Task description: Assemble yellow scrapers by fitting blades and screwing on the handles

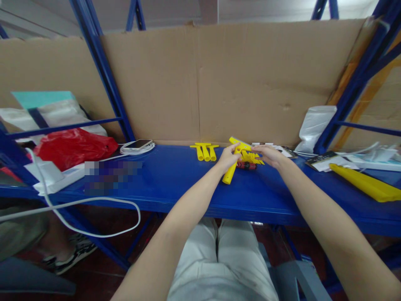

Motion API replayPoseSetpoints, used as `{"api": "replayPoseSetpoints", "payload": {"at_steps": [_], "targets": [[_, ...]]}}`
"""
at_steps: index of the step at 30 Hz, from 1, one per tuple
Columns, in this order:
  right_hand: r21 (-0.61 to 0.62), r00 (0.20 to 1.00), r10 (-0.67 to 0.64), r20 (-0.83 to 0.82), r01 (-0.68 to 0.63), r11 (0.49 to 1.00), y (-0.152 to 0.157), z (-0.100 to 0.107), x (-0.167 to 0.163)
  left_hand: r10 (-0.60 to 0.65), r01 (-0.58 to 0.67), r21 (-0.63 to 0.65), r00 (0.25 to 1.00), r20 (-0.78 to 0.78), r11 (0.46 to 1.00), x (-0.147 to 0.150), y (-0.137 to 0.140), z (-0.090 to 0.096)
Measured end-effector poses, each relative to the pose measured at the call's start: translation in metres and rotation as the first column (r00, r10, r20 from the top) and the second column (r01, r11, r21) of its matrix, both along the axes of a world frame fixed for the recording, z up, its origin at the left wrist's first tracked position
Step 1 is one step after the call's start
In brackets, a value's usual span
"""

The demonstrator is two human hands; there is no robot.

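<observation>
My left hand (229, 157) is closed around a yellow T-shaped scraper (230, 173), gripping it near where handle and head meet. Its handle slants down toward me, and a thin greyish strip runs along the head. At the right end of that head is my right hand (270, 155), fingers stretched out and tips by the head; whether they touch it I cannot tell. Between the hands lies a pile of small yellow pieces (250, 157). Below it a red and black tool (246, 165) is partly hidden. Left of my hands, three similar yellow T-shaped pieces (206, 154) lie side by side.
On the blue table (175, 184), a phone (140, 144) rests on a coiled white cable, near a red plastic bag (75, 146) and a power strip (67, 177). To the right are a long yellow piece (369, 184), packaging cards (327, 161) and a clear bag (315, 127). Cardboard stands behind.
</observation>
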State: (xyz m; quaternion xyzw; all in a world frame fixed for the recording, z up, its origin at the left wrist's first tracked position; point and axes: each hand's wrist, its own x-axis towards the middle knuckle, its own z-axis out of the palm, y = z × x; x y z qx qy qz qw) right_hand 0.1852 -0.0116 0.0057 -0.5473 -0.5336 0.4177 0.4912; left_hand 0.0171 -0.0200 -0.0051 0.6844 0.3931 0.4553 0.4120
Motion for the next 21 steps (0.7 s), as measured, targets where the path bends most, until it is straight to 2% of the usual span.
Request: {"api": "replayPoseSetpoints", "payload": {"at_steps": [2,4,6,8,10,12,17,19,20,21], "targets": [[0.008,1.000,-0.018,0.000,0.018,1.000,0.000,0.000,-0.001,0.044,-0.013,0.146,0.977,-0.210,0.989,-0.002,0.000,-0.002],[0.016,0.999,-0.038,0.005,0.038,0.999,-0.001,0.001,-0.003,0.108,0.021,0.284,0.897,-0.429,0.959,-0.004,-0.002,-0.004],[0.015,0.999,-0.053,0.006,0.053,0.998,-0.002,0.001,-0.006,0.146,0.058,0.322,0.806,-0.574,0.945,-0.006,-0.005,-0.006],[0.012,0.998,-0.058,0.012,0.058,0.998,-0.003,0.001,-0.008,0.156,0.094,0.334,0.746,-0.648,0.938,-0.007,-0.008,-0.006],[0.008,0.998,-0.052,0.023,0.052,0.999,-0.004,0.001,-0.010,0.163,0.107,0.338,0.718,-0.677,0.935,-0.008,-0.009,-0.006],[0.007,0.999,-0.041,0.028,0.040,0.999,-0.005,0.002,-0.010,0.175,0.098,0.350,0.723,-0.668,0.932,-0.009,-0.009,-0.005],[0.077,1.000,-0.011,-0.011,0.011,0.997,-0.002,0.004,0.008,0.194,0.029,0.372,0.813,-0.549,0.928,-0.009,-0.001,-0.006],[0.138,0.985,-0.133,0.112,0.117,0.983,0.003,0.001,0.023,0.197,-0.004,0.359,0.842,-0.502,0.933,-0.009,0.001,-0.007],[0.168,0.939,-0.241,0.244,0.204,0.964,0.007,-0.002,0.032,0.199,-0.023,0.349,0.856,-0.477,0.937,-0.009,0.003,-0.007],[0.212,0.844,-0.348,0.409,0.283,0.935,0.010,-0.005,0.041,0.201,-0.043,0.337,0.869,-0.451,0.941,-0.009,0.003,-0.006]]}}
